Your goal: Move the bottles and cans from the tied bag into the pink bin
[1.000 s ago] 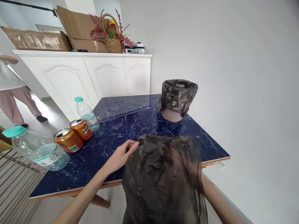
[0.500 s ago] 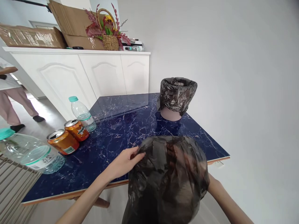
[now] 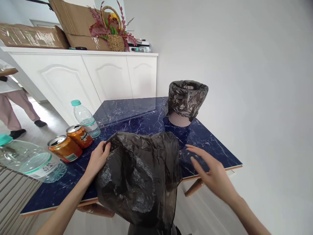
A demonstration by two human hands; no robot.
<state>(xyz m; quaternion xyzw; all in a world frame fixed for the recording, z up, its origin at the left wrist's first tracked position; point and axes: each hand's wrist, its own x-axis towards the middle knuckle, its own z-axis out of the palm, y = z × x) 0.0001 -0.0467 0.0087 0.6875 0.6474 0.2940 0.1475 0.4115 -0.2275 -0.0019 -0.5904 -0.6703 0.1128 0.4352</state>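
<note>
A thin black plastic bag [image 3: 137,176] hangs wide in front of me, over the table's near edge. My left hand [image 3: 99,156] is closed on its upper left corner. Apart from the bag, to its right, my right hand [image 3: 207,169] is raised with thumb and fingers spread and nothing between them. Below the bag, part of a dark rounded thing [image 3: 144,229] shows at the bottom of the view; most of it is hidden. Farther back on the table stands a light bin [image 3: 179,119] with another black bag [image 3: 187,98] folded over its rim.
Two orange soda cans [image 3: 79,136] and two clear bottles with teal caps [image 3: 86,120] stand along the left side of the blue marbled table [image 3: 132,114]. Behind it is a white cabinet [image 3: 110,78] bearing boxes and a flower basket [image 3: 115,42]. A person [image 3: 14,107] stands far left.
My right hand has come out from inside the bag and moved away from it. My left hand has shifted left, gripping the bag's corner, and the bag has swung left and flattened.
</note>
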